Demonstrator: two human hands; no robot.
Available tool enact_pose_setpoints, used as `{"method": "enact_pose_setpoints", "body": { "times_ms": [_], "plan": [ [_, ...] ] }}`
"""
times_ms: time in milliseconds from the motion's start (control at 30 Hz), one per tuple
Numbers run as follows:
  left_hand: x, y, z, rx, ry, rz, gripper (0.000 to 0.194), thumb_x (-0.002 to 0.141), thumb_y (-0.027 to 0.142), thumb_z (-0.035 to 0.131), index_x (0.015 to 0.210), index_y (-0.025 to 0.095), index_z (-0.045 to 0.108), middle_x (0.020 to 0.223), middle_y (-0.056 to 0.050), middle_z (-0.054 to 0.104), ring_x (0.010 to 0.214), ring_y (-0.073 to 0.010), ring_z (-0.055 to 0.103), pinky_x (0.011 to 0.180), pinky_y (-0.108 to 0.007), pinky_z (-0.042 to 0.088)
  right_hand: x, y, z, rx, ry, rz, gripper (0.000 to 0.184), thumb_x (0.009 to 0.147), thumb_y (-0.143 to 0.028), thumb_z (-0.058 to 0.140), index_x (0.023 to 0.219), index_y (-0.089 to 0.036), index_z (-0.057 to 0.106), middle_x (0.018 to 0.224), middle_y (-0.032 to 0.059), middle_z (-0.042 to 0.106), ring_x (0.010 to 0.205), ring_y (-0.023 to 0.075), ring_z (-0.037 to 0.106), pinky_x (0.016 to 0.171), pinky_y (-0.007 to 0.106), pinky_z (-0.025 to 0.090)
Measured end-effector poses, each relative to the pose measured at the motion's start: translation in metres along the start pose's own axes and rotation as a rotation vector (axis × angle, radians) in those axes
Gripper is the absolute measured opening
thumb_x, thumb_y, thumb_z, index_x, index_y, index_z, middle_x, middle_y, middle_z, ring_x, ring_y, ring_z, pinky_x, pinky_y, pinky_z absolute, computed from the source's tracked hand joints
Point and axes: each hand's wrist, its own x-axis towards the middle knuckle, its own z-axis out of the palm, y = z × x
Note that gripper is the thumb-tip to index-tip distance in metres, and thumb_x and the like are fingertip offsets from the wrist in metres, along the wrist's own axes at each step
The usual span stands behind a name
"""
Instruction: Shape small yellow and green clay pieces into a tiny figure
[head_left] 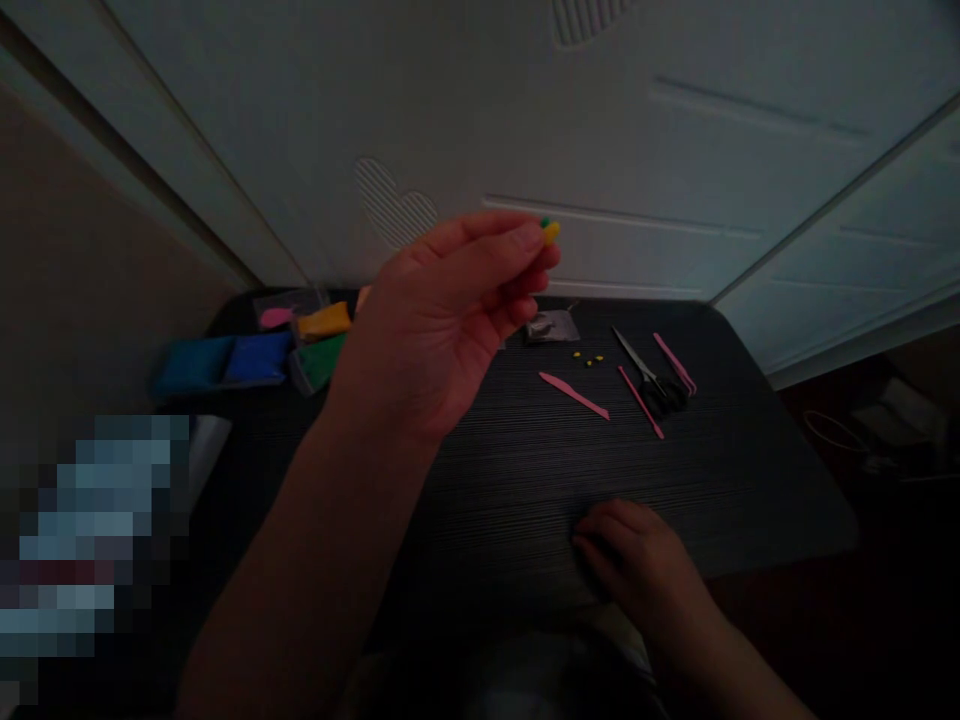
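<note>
Raised above the table, my left hand point(450, 310) pinches a small yellow and green clay piece point(551, 234) between thumb and forefinger. The other fingers curl loosely beneath it. Near the table's front edge rests my right hand point(637, 560), its fingers bent together; what they hold, if anything, is too dark to make out. Several tiny yellow and dark pieces point(589, 360) lie on the tabletop beyond. Close to them are a pink modelling knife point(574, 395), a thin pink stick tool point(641, 402), black-handled scissors point(651, 380) and another pink tool point(675, 362).
Packets of clay line the back left: teal point(193, 366), blue point(257, 358), green point(319, 362), orange point(324, 321) and pink point(276, 317). A small clear packet point(553, 326) lies at the back. Behind the dark table point(495, 510) stands a white panel point(637, 150) with raised hearts.
</note>
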Motion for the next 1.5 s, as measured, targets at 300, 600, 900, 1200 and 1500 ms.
{"method": "enact_pose_setpoints", "body": {
  "times_ms": [300, 600, 900, 1200, 1500],
  "plan": [
    [-0.001, 0.002, 0.001, -0.01, 0.042, -0.041, 0.003, 0.069, 0.016, 0.061, 0.071, 0.017, 0.061, 0.069, 0.001, 0.062, 0.074, -0.0132, 0.062, 0.059, -0.019, 0.047, 0.0, 0.001, 0.001, 0.081, 0.036, 0.026, 0.017, 0.08, -0.017, 0.044, 0.087, -0.022, 0.059, 0.085, 0.0041, 0.06, 0.078, 0.0171, 0.055, 0.073, 0.033, 0.043],
    [-0.003, 0.003, 0.003, 0.0, -0.005, -0.015, 0.004, 0.069, 0.016, 0.06, 0.071, 0.018, 0.062, 0.071, 0.001, 0.064, 0.07, -0.0104, 0.061, 0.056, -0.018, 0.045, 0.023, -0.003, -0.028, 0.786, 0.065, 0.327, 0.014, 0.077, -0.031, 0.052, 0.075, -0.019, 0.058, 0.075, 0.0017, 0.055, 0.071, 0.0144, 0.053, 0.064, 0.026, 0.042],
    [-0.026, 0.023, 0.013, -0.06, -0.016, 0.015, 0.012, 0.064, 0.012, 0.065, 0.071, 0.021, 0.065, 0.068, 0.003, 0.064, 0.065, -0.0071, 0.059, 0.061, -0.014, 0.047, 0.081, -0.076, -0.098, 1.525, 0.087, 0.026, 0.014, 0.068, -0.031, 0.062, 0.069, -0.018, 0.058, 0.065, 0.0002, 0.051, 0.058, 0.0106, 0.047, 0.054, 0.024, 0.038],
    [-0.039, 0.043, 0.011, 0.044, 0.128, 0.239, 0.013, 0.061, 0.011, 0.067, 0.067, 0.022, 0.066, 0.067, 0.003, 0.064, 0.065, -0.008, 0.059, 0.061, -0.014, 0.049, 0.116, -0.105, -0.114, 1.607, 0.108, -0.247, 0.008, 0.07, -0.032, 0.061, 0.071, -0.023, 0.062, 0.066, -0.0005, 0.053, 0.063, 0.0109, 0.049, 0.059, 0.024, 0.039],
    [-0.031, 0.032, 0.012, 0.056, 0.033, 0.291, 0.014, 0.065, 0.014, 0.065, 0.074, 0.025, 0.066, 0.071, 0.004, 0.063, 0.066, -0.0089, 0.057, 0.06, -0.017, 0.05, 0.12, -0.112, -0.115, 1.538, 0.252, -0.347, 0.005, 0.072, -0.023, 0.059, 0.074, -0.023, 0.064, 0.07, 0.0015, 0.06, 0.067, 0.0137, 0.057, 0.06, 0.025, 0.048]
  ]
}}
